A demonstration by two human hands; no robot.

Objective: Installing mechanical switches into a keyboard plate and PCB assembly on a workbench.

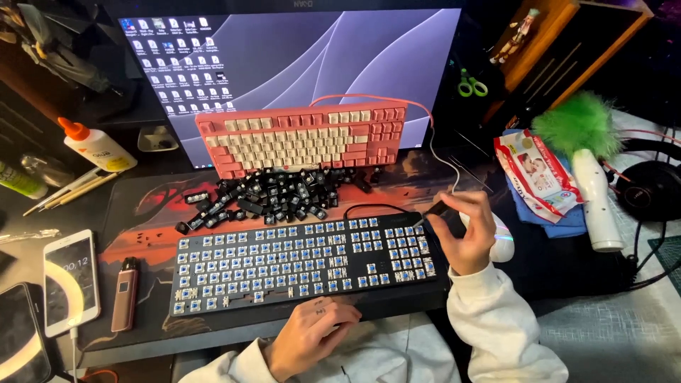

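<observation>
While right hand [472, 237] pinches small black brush [434, 211] over stripped black keyboard [298, 266], bristles at board's 2 o'clock corner, left hand [308, 333] rests loosely curled, holding nothing, at 6 o'clock edge. Brush looks light, stiff; pencil grip mid-handle suits. Exposed blue switches probably fragile. Keycap pile [273, 195] at 12.

1. L hand [312, 333]: low centre, palm down, fingers loosely curled, fingertips pointing up-right; nothing gripped.
2. R hand [469, 237]: raised at right, wrist bent, fingers curled in a pinch w/ thumb at upper left.
3. Both forearms in white sleeves; enter from bottom edge.
</observation>
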